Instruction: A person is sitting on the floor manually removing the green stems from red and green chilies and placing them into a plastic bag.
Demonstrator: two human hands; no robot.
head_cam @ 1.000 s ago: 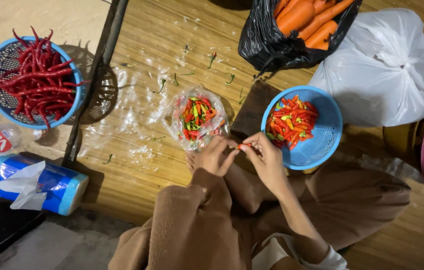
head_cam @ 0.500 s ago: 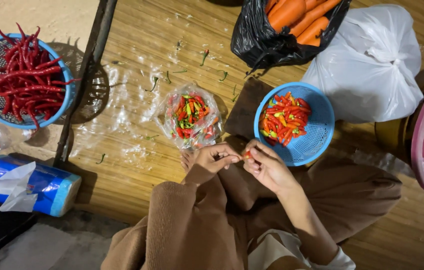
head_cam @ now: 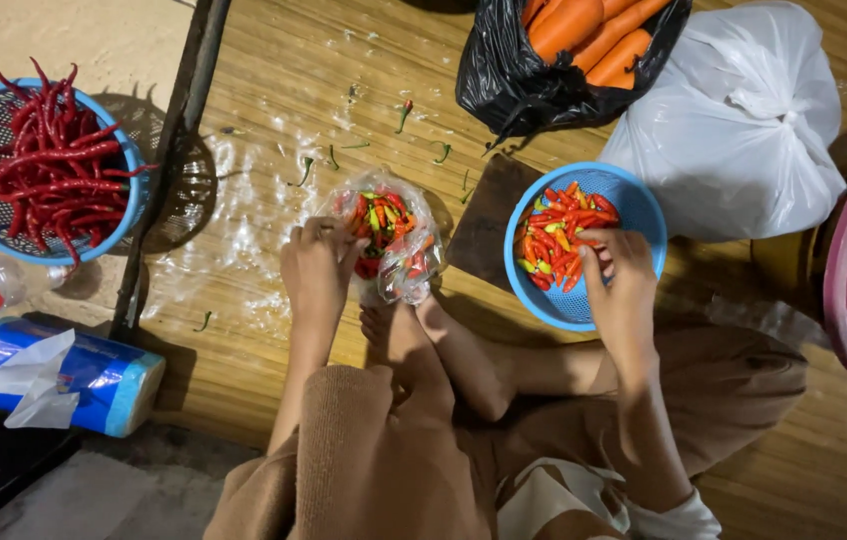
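On a wooden floor, the left hand point(head_cam: 316, 265) pinches the rim of the clear chilli bag point(head_cam: 384, 235) just right of it, while the right hand point(head_cam: 619, 285), fingers curled, dips into the blue basket point(head_cam: 644, 215) of chillies point(head_cam: 564, 235) directly ahead.

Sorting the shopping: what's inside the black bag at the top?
Orange carrots poke out of the black bag. How many lie deeper, or whether anything else is in it, is hidden by the plastic.
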